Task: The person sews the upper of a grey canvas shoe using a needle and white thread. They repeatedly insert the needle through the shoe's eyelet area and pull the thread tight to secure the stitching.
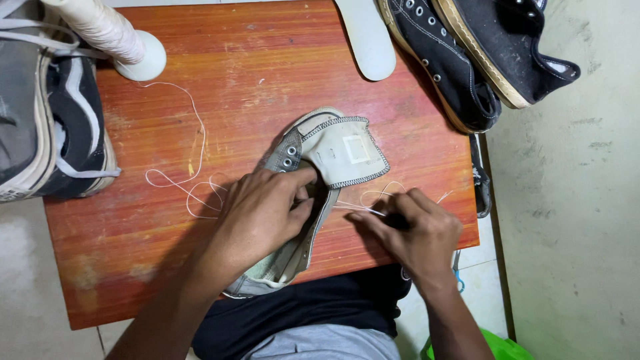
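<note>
A grey canvas high-top shoe (337, 150) lies on its side on a reddish wooden table (247, 67), its tongue folded open and metal eyelets showing. My left hand (263, 213) presses down on the shoe's side near the eyelets, gripping the upper. My right hand (417, 230) is closed on a small dark tool, apparently a needle or awl, just right of the shoe. White thread (190, 190) runs from that hand to the shoe and loops across the table to the left.
A large white thread spool (110, 33) stands at the back left. Grey and dark sneakers (47, 120) sit at the left edge. Two black sneakers (480, 53) and a pale insole (370, 37) lie at the back right. Concrete floor is on the right.
</note>
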